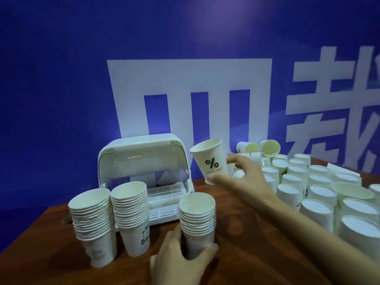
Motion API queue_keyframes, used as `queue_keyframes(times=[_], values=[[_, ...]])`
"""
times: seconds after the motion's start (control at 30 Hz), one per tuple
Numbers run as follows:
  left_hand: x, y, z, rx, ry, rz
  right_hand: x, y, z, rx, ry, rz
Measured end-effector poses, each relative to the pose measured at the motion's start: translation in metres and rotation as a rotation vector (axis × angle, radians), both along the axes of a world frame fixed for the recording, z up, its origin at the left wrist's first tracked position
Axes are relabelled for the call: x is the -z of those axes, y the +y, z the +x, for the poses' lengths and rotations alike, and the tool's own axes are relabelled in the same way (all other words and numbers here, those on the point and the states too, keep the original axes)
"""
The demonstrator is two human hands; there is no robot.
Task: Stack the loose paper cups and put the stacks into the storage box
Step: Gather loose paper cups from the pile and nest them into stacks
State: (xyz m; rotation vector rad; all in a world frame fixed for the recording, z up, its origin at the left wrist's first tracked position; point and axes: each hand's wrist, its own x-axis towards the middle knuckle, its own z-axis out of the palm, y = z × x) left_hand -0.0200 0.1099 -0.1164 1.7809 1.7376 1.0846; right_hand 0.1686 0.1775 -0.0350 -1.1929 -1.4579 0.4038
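1. The right hand [239,177] reaches out over the worktop [236,225] and holds a single paper cup [210,161] up in the air, thumb curled against its lower edge and fingers round its far side. The cup is mouth-up, tilted a little, and printed with a "%" mark (the smaller lettering beneath is too blurred to read).
2. The left hand [183,262] grips the nearest stack of cups [197,221] low down on the bottom cup, thumb on its left side and fingers wrapped round the front. This stack stands upright on the worktop, just in front of the person.
3. To its left stand two taller stacks, the middle stack [131,214] and the left stack [92,225], touching each other side by side near the worktop's left edge.
4. Behind those stacks sits the white storage box [144,163], its curved clear lid swung up and open; a slatted white tray shows inside, with no cups visible on it.
5. On the right, a crowd of loose cups [320,194] stands mostly mouth-down in rows, well apart from the box. Further back, against the wall, two tipped cups [259,149] lie on their sides.
6. A blue wall [61,79] with large white characters rises behind the worktop.
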Motion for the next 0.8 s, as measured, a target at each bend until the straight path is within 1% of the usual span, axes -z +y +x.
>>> queue_keyframes(times=[0.03,0.1,0.27,0.33,0.47,0.6,0.63,0.73,0.8], values=[[0.002,-0.001,0.006,-0.023,-0.016,-0.009,0.005,-0.009,-0.005,-0.044,0.037,0.001],[0.005,0.005,0.001,-0.003,-0.088,-0.014,0.018,-0.021,-0.019,-0.110,0.064,-0.015],[0.009,0.006,0.000,0.017,-0.129,-0.022,0.036,-0.034,-0.045,-0.071,-0.104,-0.061],[0.014,0.011,-0.001,0.017,-0.130,-0.022,0.034,-0.037,-0.043,-0.054,-0.126,-0.086],[0.015,0.011,0.000,0.019,-0.121,-0.002,0.038,-0.040,-0.035,-0.087,-0.180,-0.092],[0.015,0.010,0.000,0.007,-0.094,0.035,0.044,-0.038,-0.032,-0.143,-0.052,-0.052],[0.016,0.010,0.001,0.003,-0.108,0.030,0.045,-0.037,-0.032,-0.142,-0.054,-0.039],[0.013,0.007,0.004,0.006,-0.108,0.016,0.047,-0.039,-0.032,-0.124,-0.205,-0.003],[0.007,0.002,0.003,0.029,-0.100,-0.007,0.045,-0.036,-0.028,-0.142,-0.219,0.012]])
